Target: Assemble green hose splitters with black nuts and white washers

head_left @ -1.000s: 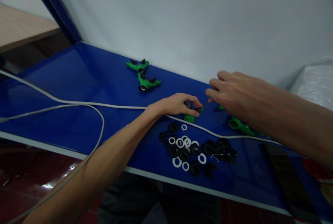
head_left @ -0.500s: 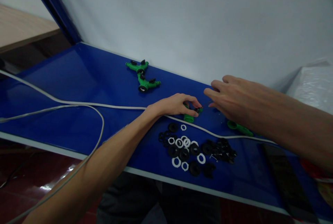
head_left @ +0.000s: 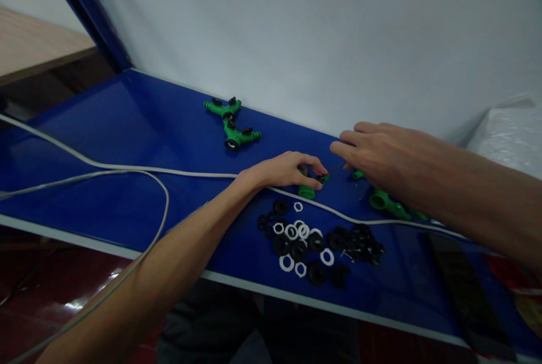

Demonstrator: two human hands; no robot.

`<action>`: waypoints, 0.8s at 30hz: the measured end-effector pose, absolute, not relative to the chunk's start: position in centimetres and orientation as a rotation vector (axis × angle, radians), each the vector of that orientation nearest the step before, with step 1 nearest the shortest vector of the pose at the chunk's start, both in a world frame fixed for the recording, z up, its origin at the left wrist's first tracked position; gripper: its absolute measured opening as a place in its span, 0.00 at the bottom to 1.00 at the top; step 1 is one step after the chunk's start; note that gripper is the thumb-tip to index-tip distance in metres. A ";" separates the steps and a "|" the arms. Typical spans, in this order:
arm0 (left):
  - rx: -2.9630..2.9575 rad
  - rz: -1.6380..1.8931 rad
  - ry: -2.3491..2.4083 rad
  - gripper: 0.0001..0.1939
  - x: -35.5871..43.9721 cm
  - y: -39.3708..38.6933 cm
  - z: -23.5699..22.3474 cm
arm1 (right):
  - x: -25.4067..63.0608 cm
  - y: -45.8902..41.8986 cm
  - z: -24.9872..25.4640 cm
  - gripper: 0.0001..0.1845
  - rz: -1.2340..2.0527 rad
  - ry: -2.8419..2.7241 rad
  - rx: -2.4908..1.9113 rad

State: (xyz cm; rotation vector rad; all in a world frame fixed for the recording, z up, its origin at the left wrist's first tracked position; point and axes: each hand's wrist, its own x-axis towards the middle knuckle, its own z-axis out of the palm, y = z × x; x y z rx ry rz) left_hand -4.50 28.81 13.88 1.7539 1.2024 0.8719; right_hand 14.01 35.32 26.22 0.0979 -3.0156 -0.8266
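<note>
My left hand [head_left: 292, 170] grips a green Y-shaped hose splitter [head_left: 307, 191] on the blue table, thumb and fingers closed around its body. A small black part sits on the branch between the fingertips. To the right, my right hand [head_left: 359, 149] is closed on a screwdriver, its thin shaft [head_left: 337, 168] pointing at that branch. The palm hides its handle. Below the right hand lies another green splitter body [head_left: 387, 204], partly covered by the wrist. In front of my left hand are several white rings [head_left: 304, 232], black round caps [head_left: 299, 251] and small black O-rings [head_left: 270, 217].
Two green splitters with black valve knobs [head_left: 241, 137] lie at the back. A white cable [head_left: 190, 174] crosses the table. Small black parts with screws [head_left: 362, 242] are piled near the front, beside a dark flat object [head_left: 461, 290]. Clear plastic wrapping [head_left: 508, 138] stands far right.
My right hand has shifted and turned slightly, uncovering more of the green splitter body beneath it. My left hand keeps its hold on the splitter.
</note>
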 end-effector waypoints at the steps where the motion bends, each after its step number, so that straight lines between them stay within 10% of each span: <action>1: 1.756 0.873 1.199 0.18 -4.5 28.8 13.8 | 14.0 35.4 26.2 0.12 -0.826 -3.010 0.104; 24: 1.757 0.880 1.204 0.18 -4.5 28.8 13.9 | 14.3 34.1 26.6 0.12 -0.858 -3.047 -0.027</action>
